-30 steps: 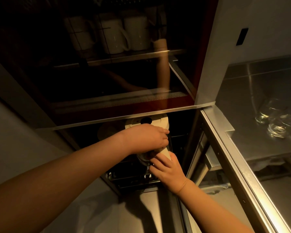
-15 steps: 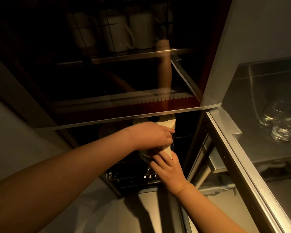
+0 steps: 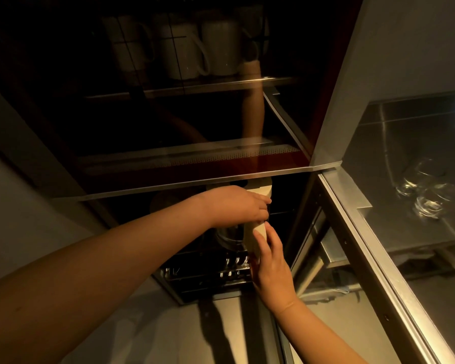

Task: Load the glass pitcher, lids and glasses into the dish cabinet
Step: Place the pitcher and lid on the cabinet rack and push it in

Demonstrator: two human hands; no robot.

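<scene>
Hands: left hand (image 3: 237,204) grips pitcher (image 3: 230,236) top | right hand (image 3: 269,261) holds its handle | door edge (image 3: 195,183) just above

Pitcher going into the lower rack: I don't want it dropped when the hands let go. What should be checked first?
1. Left hand grips the pitcher top: ok.
2. Right hand steadies its white handle: ok.
3. Pitcher base seated on the rack: cannot tell, hidden.
4. Lid clears the door edge above: cannot tell.
5. Glasses on the counter, not yet loaded: not ok.
</scene>
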